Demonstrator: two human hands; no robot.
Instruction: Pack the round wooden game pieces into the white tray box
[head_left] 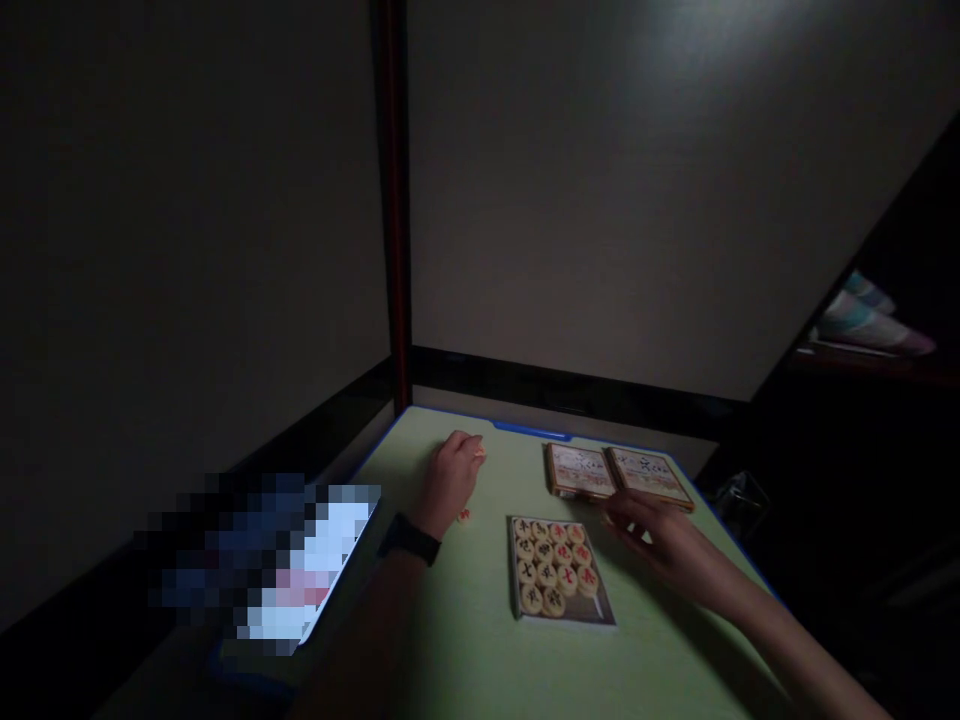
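Resting on green table (465, 640): shallow tray (564, 619) holding xiangqi discs (555, 560), rows tight, characters up for reading; near-right corner bare. Left hand (452, 482), watch (409, 540) on wrist, curled closed left of tray; contents unseen. Loose disc (464, 515) just beneath it. Right hand (652, 535) flat, fingers extended, empty, at tray's far-right corner. Opened two-panel box (577, 470) behind tray.

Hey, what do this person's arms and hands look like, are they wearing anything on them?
No gloves and no sleeves show on either forearm. The left hand has a black wristband, shaped like a watch, around its wrist. The right hand has nothing on its wrist. The light is too dim to tell whether there are rings.
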